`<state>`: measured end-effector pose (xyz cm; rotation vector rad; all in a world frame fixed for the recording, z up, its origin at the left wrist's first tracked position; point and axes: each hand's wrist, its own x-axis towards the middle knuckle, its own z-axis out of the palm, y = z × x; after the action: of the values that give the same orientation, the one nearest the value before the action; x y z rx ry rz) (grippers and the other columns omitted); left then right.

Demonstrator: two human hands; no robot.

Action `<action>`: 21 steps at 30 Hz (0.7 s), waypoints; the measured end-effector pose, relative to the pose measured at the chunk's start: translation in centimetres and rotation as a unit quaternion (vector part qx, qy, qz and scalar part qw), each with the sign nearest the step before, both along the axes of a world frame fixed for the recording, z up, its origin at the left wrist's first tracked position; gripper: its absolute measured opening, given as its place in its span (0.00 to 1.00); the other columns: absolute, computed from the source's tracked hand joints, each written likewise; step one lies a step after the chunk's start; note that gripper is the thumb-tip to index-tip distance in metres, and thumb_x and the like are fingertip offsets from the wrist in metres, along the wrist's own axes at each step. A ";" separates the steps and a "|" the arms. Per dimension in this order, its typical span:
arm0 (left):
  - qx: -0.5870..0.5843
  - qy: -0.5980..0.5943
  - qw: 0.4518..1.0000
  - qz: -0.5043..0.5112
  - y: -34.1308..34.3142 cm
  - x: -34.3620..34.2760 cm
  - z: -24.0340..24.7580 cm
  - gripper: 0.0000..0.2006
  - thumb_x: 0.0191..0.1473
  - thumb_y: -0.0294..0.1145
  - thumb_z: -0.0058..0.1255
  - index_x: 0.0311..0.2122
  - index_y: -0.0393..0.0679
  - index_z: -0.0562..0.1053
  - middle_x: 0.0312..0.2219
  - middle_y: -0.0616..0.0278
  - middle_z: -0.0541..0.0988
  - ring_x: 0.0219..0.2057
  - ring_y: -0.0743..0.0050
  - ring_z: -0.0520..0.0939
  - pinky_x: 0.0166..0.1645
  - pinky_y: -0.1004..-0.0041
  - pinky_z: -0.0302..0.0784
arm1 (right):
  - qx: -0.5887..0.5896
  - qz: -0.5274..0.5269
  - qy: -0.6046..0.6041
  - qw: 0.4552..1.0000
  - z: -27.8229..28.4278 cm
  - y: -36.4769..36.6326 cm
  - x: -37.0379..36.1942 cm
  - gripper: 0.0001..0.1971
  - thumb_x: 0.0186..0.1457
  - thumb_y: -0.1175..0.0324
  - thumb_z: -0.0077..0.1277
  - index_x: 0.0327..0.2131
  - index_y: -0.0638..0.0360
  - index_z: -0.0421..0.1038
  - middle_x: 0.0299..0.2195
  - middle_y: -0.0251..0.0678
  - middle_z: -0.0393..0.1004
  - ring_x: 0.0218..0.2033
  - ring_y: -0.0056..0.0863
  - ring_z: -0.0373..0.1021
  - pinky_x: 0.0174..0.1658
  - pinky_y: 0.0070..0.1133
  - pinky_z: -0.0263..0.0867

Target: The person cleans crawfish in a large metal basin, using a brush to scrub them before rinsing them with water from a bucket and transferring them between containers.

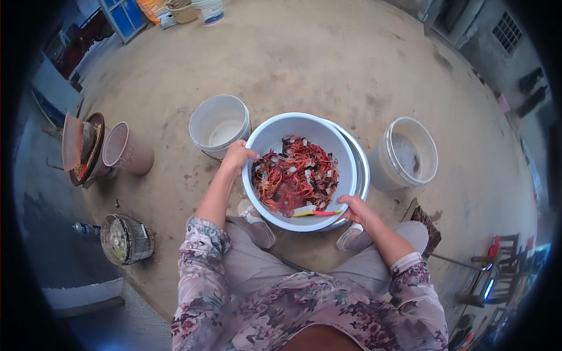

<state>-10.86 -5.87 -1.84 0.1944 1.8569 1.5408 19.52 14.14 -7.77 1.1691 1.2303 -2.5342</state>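
A pale grey-blue basin (270, 131) is between my two hands, with a heap of red crayfish (293, 175) inside. My left hand (239, 155) is closed round the basin's left rim. At the lower right of the rim, my right hand (358, 209) grips it too. A scrubbing brush (319, 213) with a yellow and red handle lies along the inner wall, its handle end close to my right fingers; whether they press on it I cannot tell. Partly hidden under the basin, a second metal-coloured basin (364, 169) shows its right edge.
A white bucket (219, 108) stands beyond my left hand, and another bucket (413, 149) with cloudy liquid at right. Further left are a pinkish bin (132, 153) and a wire basket (126, 240). A wooden chair (497, 269) stands at far right. More buckets (209, 10) are at the back.
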 end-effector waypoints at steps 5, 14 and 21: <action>-0.023 -0.042 0.999 -0.001 -0.7 3.1 -1.5 0.15 0.22 0.13 0.43 0.25 0.34 0.67 0.17 0.59 0.69 0.15 0.70 0.70 0.17 0.74 0.65 | 0.207 0.032 -0.106 0.972 -0.9 0.6 0.0 0.24 0.42 0.68 0.43 0.46 0.61 0.53 0.29 0.42 0.69 0.18 0.29 0.69 0.11 0.18 0.65; 0.040 -0.083 0.993 0.079 -0.6 6.7 -0.3 0.15 0.22 0.12 0.42 0.24 0.34 0.66 0.16 0.61 0.67 0.15 0.73 0.68 0.19 0.77 0.65 | 0.742 0.321 -0.052 0.586 0.0 -3.1 0.9 0.19 0.38 0.52 0.50 0.28 0.58 0.73 0.36 0.43 0.65 0.43 0.40 0.54 0.47 0.34 0.52; 0.054 -0.061 0.992 0.101 -0.4 7.1 -0.7 0.11 0.24 0.12 0.43 0.20 0.36 0.65 0.13 0.62 0.67 0.12 0.75 0.68 0.17 0.77 0.65 | 0.706 0.387 -0.072 0.588 -0.1 -1.5 -0.1 0.14 0.42 0.54 0.46 0.25 0.54 0.72 0.29 0.35 0.67 0.36 0.33 0.61 0.35 0.33 0.58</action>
<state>-3.77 -6.32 -2.55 -0.0386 1.7417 1.7522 19.45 12.62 -7.86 0.4748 2.8514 -0.4667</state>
